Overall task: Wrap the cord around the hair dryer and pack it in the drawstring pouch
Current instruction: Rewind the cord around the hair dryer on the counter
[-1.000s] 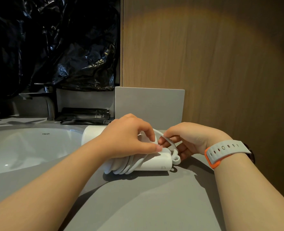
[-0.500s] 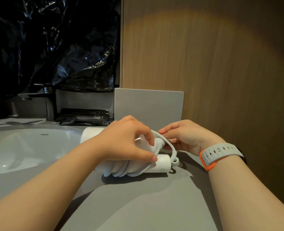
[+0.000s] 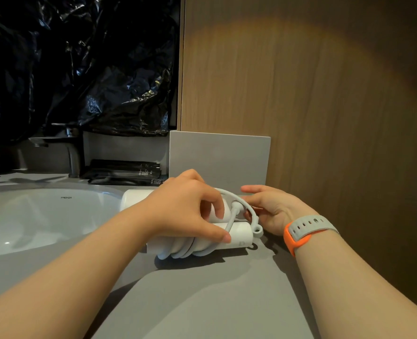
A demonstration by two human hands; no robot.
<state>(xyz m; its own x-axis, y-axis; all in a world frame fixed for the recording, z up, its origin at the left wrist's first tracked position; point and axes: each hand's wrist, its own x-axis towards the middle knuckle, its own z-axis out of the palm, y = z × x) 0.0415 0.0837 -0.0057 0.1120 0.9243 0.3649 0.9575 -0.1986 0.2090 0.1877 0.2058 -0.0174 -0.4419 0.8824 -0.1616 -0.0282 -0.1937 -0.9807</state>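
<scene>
Left hand clamps the cord against the hair dryer.

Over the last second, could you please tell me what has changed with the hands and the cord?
The right hand has let go of the cord; its fingers have opened and lifted beside the loop. The left hand still clamps the wrapped coils against the hair dryer, which remains lying on the counter.

You can read one word: "FRENZA", small grey print on the sink inner wall. The black packets behind it carry white print, too small to read. There's a faint mark on the dryer end, unreadable.
</scene>
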